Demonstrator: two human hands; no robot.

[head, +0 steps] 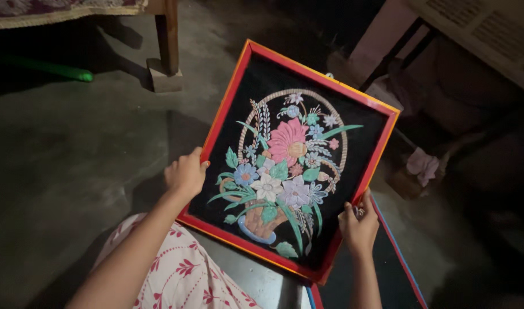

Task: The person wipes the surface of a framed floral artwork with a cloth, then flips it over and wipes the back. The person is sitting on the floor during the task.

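Red-framed flower picture (299, 154) is up in front of me, tilted, over my lap. My left hand (186, 173) grips its left edge, my right hand (359, 226) pinches the near right edge, so it stays level and facing me. Another frame (399, 263) lies below, near right.
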